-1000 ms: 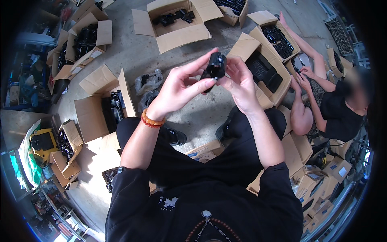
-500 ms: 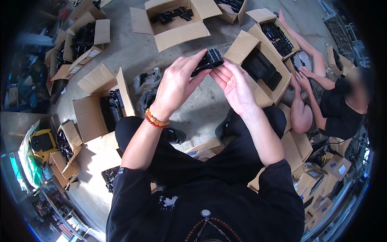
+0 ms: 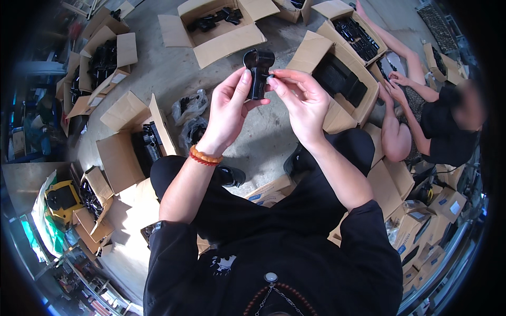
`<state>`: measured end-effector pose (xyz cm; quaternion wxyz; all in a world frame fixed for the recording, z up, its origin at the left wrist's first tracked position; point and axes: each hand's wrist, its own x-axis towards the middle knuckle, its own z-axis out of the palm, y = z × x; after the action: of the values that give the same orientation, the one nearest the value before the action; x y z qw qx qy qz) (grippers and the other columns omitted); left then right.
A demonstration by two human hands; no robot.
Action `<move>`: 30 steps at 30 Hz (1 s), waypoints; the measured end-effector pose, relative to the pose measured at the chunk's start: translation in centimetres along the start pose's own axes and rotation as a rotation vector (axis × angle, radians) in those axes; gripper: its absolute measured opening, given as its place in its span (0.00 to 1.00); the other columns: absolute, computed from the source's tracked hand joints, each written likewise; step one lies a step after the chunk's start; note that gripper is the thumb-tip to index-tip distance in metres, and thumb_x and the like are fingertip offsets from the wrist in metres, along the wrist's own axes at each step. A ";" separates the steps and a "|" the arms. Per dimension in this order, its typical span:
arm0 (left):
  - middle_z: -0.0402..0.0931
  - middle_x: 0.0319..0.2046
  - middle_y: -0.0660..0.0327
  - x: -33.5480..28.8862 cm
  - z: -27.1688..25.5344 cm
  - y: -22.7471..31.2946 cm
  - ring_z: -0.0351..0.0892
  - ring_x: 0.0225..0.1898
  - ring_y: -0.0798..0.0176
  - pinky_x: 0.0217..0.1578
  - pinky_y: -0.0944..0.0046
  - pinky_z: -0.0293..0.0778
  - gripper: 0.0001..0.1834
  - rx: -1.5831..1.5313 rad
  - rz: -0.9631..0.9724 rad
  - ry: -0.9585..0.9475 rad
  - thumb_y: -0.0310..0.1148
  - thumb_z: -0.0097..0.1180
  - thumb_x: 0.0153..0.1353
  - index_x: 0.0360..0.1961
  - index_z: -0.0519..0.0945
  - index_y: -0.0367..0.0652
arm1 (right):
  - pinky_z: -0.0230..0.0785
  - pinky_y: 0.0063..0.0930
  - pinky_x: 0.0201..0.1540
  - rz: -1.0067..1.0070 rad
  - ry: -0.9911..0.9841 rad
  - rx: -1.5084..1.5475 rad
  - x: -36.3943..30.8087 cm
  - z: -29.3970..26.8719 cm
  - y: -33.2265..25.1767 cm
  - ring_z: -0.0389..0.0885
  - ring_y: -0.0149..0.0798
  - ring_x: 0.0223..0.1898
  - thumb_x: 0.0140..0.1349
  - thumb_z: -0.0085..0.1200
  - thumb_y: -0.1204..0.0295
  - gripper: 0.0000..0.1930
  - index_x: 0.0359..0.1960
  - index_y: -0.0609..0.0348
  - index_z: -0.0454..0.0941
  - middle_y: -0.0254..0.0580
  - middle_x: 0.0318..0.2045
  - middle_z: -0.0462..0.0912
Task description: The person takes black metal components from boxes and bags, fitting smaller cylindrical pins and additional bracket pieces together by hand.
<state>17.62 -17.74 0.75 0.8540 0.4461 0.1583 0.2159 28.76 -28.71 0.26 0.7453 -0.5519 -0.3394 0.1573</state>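
Black tubular fitting [image 3: 259,73]: gripped in the left hand [image 3: 229,104], above the concrete floor [image 3: 259,134]. Right hand [image 3: 305,102]: thumb and fingers pinching a small dark piece [image 3: 270,77] at the fitting's right side. Open carton [image 3: 230,46], black parts [image 3: 215,20] inside: toward the floor's far edge.

The left hand [image 3: 230,105] holds a part [image 3: 259,71], the right hand [image 3: 304,102] a small piece [image 3: 270,76] at its right side; beyond them on the floor [image 3: 266,134] stands the far carton [image 3: 229,48], loose pieces [image 3: 215,20] inside. Left of the left hand lie bags [image 3: 191,108], then the left carton [image 3: 118,163]. Right of the right hand stands the right carton [image 3: 307,52], a further carton [image 3: 331,9] just beyond it and a co-worker [image 3: 443,139] to its right
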 end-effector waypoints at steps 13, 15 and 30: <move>0.76 0.55 0.60 -0.5 1.3 -0.1 0.78 0.52 0.67 0.55 0.62 0.77 0.19 -0.272 -0.022 -0.054 0.33 0.51 0.71 0.61 0.71 0.41 | 0.72 0.23 0.43 -0.315 -0.057 -0.290 0.8 -0.8 -0.8 0.78 0.31 0.40 0.53 0.66 0.81 0.10 0.38 0.64 0.84 0.40 0.39 0.80; 0.76 0.55 0.59 -0.3 1.3 -0.1 0.78 0.53 0.66 0.56 0.63 0.74 0.20 -0.215 0.051 -0.028 0.29 0.54 0.69 0.60 0.71 0.40 | 0.70 0.22 0.46 -0.276 -0.077 -0.253 0.7 -1.0 -0.6 0.77 0.30 0.43 0.56 0.64 0.82 0.10 0.40 0.65 0.83 0.40 0.40 0.80; 0.74 0.57 0.51 -1.1 0.9 1.1 0.76 0.56 0.63 0.56 0.64 0.75 0.33 0.208 0.310 -0.098 0.14 0.62 0.57 0.64 0.67 0.33 | 0.74 0.21 0.47 0.116 -0.146 0.205 -0.2 -0.9 -1.4 0.80 0.28 0.43 0.64 0.58 0.79 0.08 0.44 0.66 0.77 0.39 0.44 0.77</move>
<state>16.89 -18.36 2.28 0.7665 0.5611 0.0673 0.3052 29.02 -29.93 1.34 0.7607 -0.4788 -0.3425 0.2735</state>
